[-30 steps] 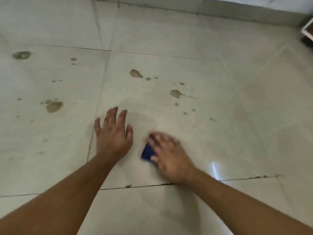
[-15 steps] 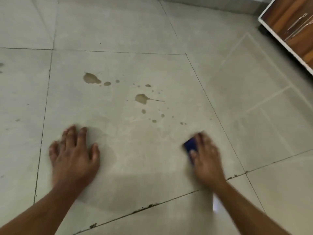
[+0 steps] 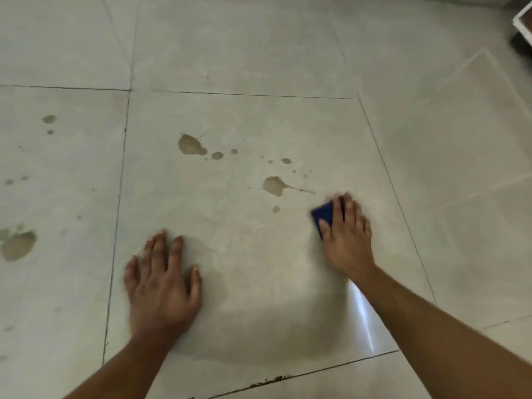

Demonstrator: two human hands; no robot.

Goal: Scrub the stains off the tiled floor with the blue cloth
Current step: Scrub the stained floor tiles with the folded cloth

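My right hand (image 3: 347, 234) presses a folded blue cloth (image 3: 324, 214) flat on the pale tiled floor (image 3: 244, 53); only the cloth's left part shows past my fingers. A brown stain with a thin streak (image 3: 273, 185) lies just left of and beyond the cloth. A larger blotch (image 3: 190, 145) with small drops sits farther back. My left hand (image 3: 162, 280) rests palm down on the same tile, fingers spread, holding nothing. More stains (image 3: 18, 244) mark the tile at the far left.
Dark grout lines (image 3: 115, 226) divide the tiles, with dirt in the near joint (image 3: 270, 380). A white-edged piece of furniture (image 3: 525, 21) juts in at the top right corner. A glare patch (image 3: 362, 315) shines near my right forearm.
My right hand has slid the cloth from beside my left hand rightward and then farther away, up close to the streaked stain. The view shifted; my left hand stays planted.
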